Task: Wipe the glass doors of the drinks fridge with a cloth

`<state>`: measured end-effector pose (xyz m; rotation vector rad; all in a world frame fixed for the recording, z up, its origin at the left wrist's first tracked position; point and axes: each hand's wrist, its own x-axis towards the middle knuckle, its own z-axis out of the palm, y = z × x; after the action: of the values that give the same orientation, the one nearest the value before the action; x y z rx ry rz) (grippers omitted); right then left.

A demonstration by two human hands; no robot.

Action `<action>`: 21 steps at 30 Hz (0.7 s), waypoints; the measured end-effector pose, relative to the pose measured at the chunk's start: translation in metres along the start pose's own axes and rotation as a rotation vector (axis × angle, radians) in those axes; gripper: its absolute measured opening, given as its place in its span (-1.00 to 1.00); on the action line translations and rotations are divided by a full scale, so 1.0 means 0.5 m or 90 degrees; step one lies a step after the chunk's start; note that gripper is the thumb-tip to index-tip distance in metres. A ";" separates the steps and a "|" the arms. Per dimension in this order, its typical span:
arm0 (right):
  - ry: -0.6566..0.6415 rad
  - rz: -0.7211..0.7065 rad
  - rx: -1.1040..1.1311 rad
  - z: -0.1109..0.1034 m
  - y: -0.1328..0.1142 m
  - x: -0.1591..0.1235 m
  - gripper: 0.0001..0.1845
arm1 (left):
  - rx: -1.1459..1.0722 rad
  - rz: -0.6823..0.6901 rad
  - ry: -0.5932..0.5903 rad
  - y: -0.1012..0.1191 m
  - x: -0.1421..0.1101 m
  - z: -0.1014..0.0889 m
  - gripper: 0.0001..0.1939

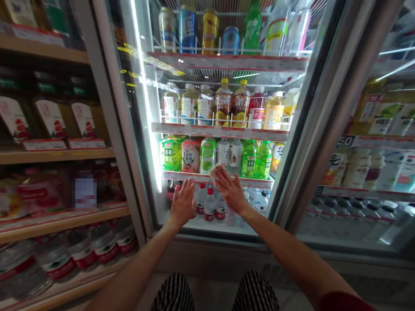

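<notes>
Nearest, two knees (173,291) in black-and-white striped cloth are poking up at the bottom, and one dark red sleeve (343,301) is covering part of the right arm. Two bare hands are reaching toward one glass cooler door (207,236). The left hand (183,206) is lying open toward the door's lower-left corner, fingers stretching upward and holding nothing; whether its palm is touching the glass, I cannot tell. The right hand (229,189) is holding one pale cloth (215,169) flat under its fingers, one outer finger standing apart. The cloth is sitting beneath the fingertips and showing past them at the upper left, about midway between the door's side edges and well above its lower edge.

Behind the door, two red-capped bottles (209,205) are standing out between the hands, others being partly hidden. On the shelf above, two green bottles (249,160) are standing side by side toward the right end. Higher, two yellow-capped bottles (223,103) are standing near the middle of their shelf. On the top visible shelf, four cans (210,30) are lining up from the left end, with one green bottle (253,28) and two pale bottles (277,28) following toward the right.
</notes>
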<state>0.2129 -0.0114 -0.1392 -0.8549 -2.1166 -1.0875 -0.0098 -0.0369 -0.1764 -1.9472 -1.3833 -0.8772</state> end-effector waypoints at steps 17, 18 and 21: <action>-0.054 -0.165 0.070 0.052 -0.102 0.064 -0.46 | 0.021 -0.048 0.000 -0.090 -0.029 0.001 -0.37; -0.040 -0.128 0.068 0.056 -0.107 0.077 -0.47 | 0.025 -0.054 -0.004 -0.095 -0.031 0.001 -0.38; -0.009 -0.039 0.064 0.067 -0.120 0.115 -0.48 | 0.039 -0.059 -0.020 -0.113 -0.039 0.002 -0.39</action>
<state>0.1250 0.0050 -0.1400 -0.7568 -2.2020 -0.9987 -0.0683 -0.0307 -0.1873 -1.8713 -1.5122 -0.8402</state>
